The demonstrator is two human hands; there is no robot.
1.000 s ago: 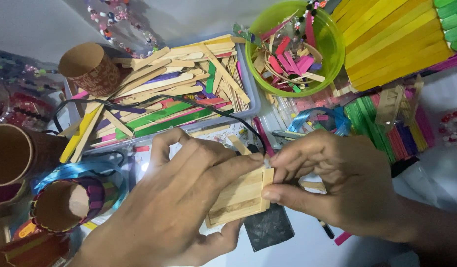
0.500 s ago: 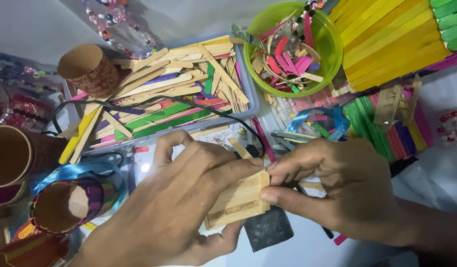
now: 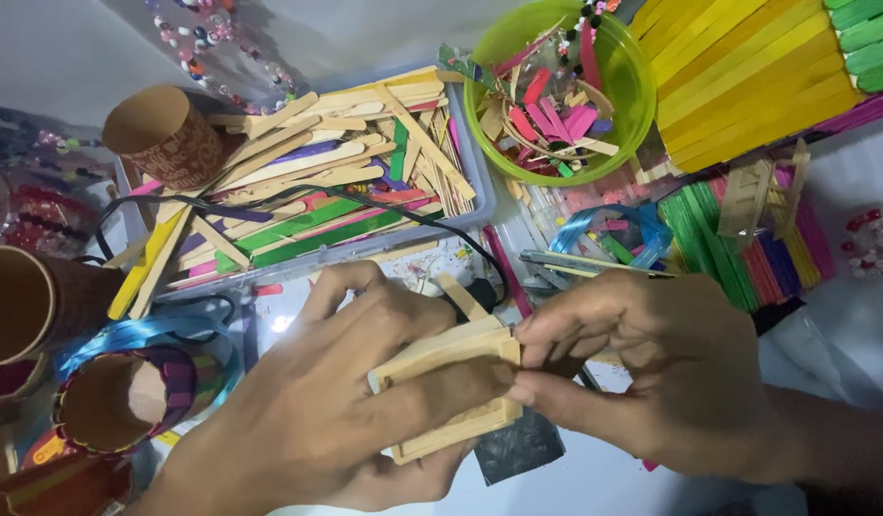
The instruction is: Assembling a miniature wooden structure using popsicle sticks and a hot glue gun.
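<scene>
My left hand wraps around a small panel of plain wooden craft sticks, fingers over its face and thumb under its lower edge. My right hand pinches the panel's right end between thumb and fingers. Both hands hold it low over the table in the head view. A dark rectangular block lies just beneath the panel, partly hidden by it.
A grey tray of mixed coloured and plain craft sticks sits behind the hands, a black cord across it. A green bowl holds stick scraps. Yellow sticks lie far right. Cardboard cups and decorated tubes stand at left.
The hands have kept their grip on the stick panel and barely shifted. My right fingers have pressed a little closer on the panel's right end.
</scene>
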